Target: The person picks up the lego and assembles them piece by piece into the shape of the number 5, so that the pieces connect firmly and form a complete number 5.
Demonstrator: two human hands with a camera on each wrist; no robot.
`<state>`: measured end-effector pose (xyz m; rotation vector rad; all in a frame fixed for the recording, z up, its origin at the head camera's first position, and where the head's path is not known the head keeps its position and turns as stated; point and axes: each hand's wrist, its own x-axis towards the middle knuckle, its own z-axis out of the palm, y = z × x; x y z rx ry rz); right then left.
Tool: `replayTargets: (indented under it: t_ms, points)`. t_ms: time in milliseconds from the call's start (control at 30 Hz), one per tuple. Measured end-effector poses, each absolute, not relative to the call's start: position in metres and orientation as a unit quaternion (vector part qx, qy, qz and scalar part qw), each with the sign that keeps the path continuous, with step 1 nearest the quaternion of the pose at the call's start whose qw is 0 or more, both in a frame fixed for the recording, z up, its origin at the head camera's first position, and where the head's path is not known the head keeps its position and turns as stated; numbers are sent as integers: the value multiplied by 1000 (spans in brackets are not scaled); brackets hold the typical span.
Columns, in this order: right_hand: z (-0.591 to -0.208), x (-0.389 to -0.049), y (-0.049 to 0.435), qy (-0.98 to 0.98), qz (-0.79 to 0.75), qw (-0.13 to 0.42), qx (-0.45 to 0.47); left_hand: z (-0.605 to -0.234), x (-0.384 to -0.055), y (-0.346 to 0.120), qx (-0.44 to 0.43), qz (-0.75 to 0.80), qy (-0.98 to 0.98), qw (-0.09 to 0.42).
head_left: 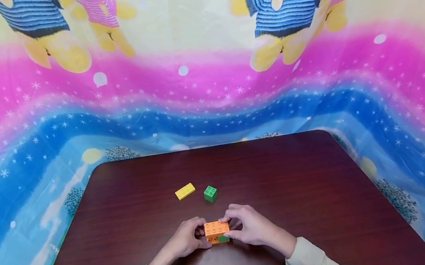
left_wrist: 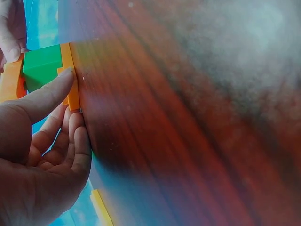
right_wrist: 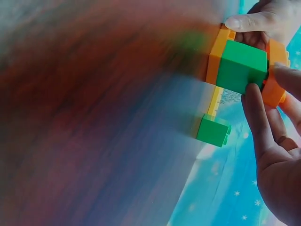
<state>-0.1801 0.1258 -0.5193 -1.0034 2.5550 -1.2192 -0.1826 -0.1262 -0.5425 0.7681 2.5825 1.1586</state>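
Between the two hands stands a small stack of toy building bricks. Its base is a thin orange brick, and a green block stands on one end of it. Over the green block lies an orange eight-stud brick, with a dark sliver between them in the right wrist view. My left hand pinches the end of the base brick between thumb and fingers. My right hand grips the upper orange brick by its right end, one finger against the green block's side.
Beyond the stack, a flat yellow brick and a small green four-stud brick lie on the dark brown wooden table. A patterned cloth with bears and snowflakes hangs behind and around the table.
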Motion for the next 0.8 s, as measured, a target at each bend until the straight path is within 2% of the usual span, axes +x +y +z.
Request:
replayTargets:
  t_ms: [233, 533, 800]
  points:
    - [-521, -179, 126, 853, -394, 52, -339, -543, -183, -128, 263, 395, 874, 104]
    - [-518, -177, 130, 857, -394, -5, -331, -539, -183, -128, 262, 400, 872, 105]
    - [-520, -174, 127, 858, -398, 16, -325, -540, -182, -127, 263, 396, 873, 107]
